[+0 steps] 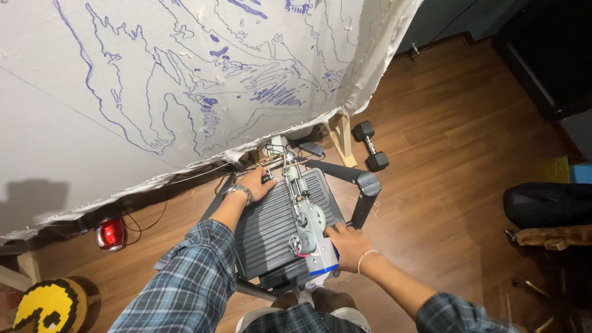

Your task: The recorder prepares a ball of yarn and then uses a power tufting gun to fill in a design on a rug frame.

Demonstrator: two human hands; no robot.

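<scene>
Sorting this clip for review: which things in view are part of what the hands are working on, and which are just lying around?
In hand:
- tufting gun, left hand at its front, right hand at its rear
- grey seat it rests on
- white cloth with blue outlines

Lying about:
- dumbbell
- red lamp
- yellow and black cushion

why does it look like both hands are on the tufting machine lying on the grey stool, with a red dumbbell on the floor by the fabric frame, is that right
Nearly. The head view shows the dumbbell is black, not red. Both the left hand and right hand are on the machine on the grey stool.
</scene>
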